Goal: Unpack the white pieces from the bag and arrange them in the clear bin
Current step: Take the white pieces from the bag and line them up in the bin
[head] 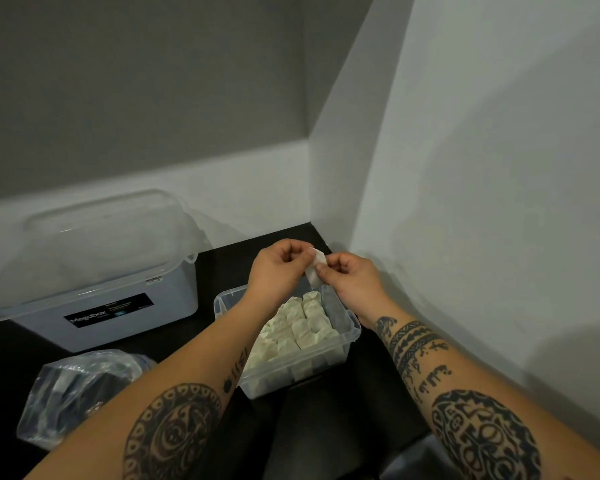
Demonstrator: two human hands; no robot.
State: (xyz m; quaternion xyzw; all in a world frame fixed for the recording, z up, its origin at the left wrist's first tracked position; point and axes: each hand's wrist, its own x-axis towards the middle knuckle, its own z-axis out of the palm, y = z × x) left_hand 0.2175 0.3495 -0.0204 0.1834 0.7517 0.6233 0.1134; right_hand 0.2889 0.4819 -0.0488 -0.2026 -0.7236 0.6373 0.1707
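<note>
Both hands meet above the far end of the small clear bin point(350, 336) on the black table. My left hand point(278, 266) and my right hand point(350, 277) pinch one white piece point(315, 268) between their fingertips, held over the bin. Several white pieces point(297, 329) stand packed in rows inside the bin, partly hidden by my left forearm. A crumpled clear plastic bag point(73, 389) lies on the table at the lower left, apart from both hands.
A large lidded storage box point(94, 271) with a black label stands at the back left. A white wall runs close along the right side and a grey wall with a white skirting closes the back. The black table point(329, 420) shows in front of the bin.
</note>
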